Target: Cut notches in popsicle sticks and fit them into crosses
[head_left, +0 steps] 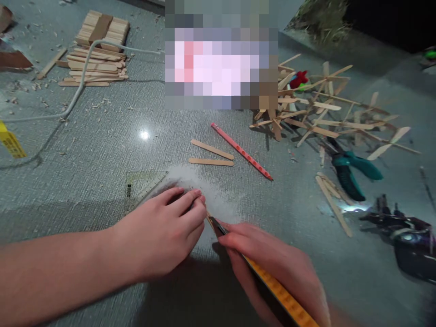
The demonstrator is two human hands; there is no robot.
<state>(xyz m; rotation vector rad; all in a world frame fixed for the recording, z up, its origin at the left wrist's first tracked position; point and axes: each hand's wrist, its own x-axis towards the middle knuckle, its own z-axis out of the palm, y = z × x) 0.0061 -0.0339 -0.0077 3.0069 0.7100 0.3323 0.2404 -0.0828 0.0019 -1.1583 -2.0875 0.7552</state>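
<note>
My right hand (272, 263) is wrapped around a utility knife (277, 290) with an orange and black handle. Its blade points up and left, against a wooden craft stick (209, 215) of which only a short piece shows. Fingers bent together, my left hand (166, 231) pinches that stick, covering most of it. A pale dusty patch (185, 175) lies around the fingertips. Just behind the left hand, a clear set square (145, 181) rests flat, partly covered. Beyond the hands lie two loose craft sticks (211, 161) and a red pencil (243, 153).
Stacked craft sticks (98, 68) lie at back left under a grey cable (76, 97). A tangled pile of sticks (327, 111) fills the back right. Green-handled pliers (349, 177), more loose sticks (335, 204) and a dark blurred object (408, 240) are at right. A pixelated block hides the back middle.
</note>
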